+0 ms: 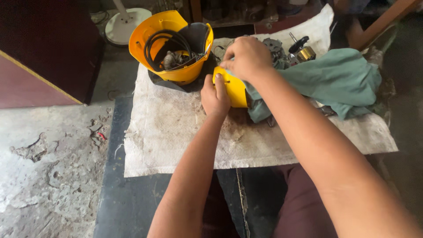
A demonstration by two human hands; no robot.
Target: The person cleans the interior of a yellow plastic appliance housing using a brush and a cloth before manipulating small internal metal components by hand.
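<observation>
I had the yellow plastic part [235, 90] dead centre on the bench, lying on the dirty white cloth [176, 141] just in front of the yellow housing [169, 46]. My left hand [214, 94] was clamped on its left edge, thumb up along the face, fingers curled round it. My right hand [246, 57] was closed over the top of the same part, pinching a fold of the green rag [339, 79] against it (the fingertips themselves were tucked under, so I could not see exactly how much rag they had). The rag trailed off to the right, bunched in a heap across the white cloth and touching the part's right side.

The yellow housing stood tilted, open mouth toward me, with a black coiled cable [165, 44] and some grey metal innards inside. Behind my right hand I saw a grey metal gear piece [275, 46], partly hidden, and just beside it a motor armature [302, 49] with a brass-coloured end and a black fan. The white cloth covered a dark board [119, 194]; to the left lay cracked concrete floor [48, 167], and a white fan base [125, 24] stood at the top edge.
</observation>
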